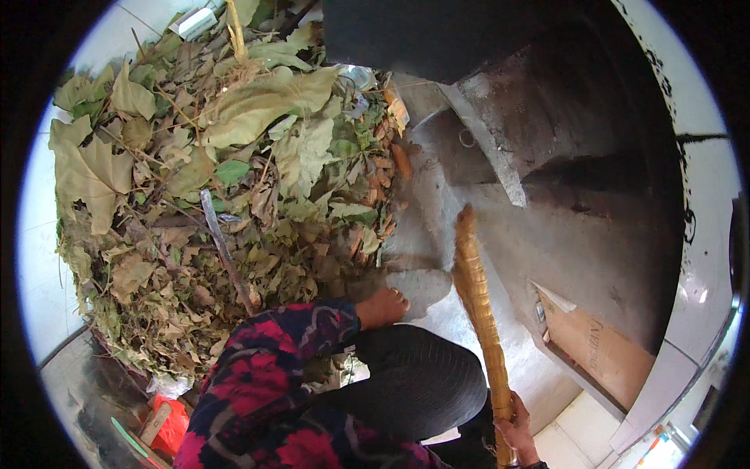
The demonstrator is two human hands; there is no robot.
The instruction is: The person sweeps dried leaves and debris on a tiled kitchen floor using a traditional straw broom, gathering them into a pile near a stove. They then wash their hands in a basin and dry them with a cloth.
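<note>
My right hand [515,428], low at the right, grips the near end of a long, ringed straw-coloured stalk [483,305]. The stalk slants up and slightly left, with a darker, frayed far end. My left hand [384,308] is curled beside my raised dark-clad knee [416,381], with no object visible in it; its palm is hidden. Left of it rises a large heap of dry leaves [193,281] mixed with twigs. A grey stick [225,252] stands out of the heap near my patterned sleeve [263,363].
Sooty masonry [568,228] lies to the right, under a black surface [422,35]. Brown cardboard [592,346] bearing writing leans in a recess. Reddish wood chips [381,176] edge the heap. White tiles [703,193] border the right. A red plastic bag [171,425] sits lower left.
</note>
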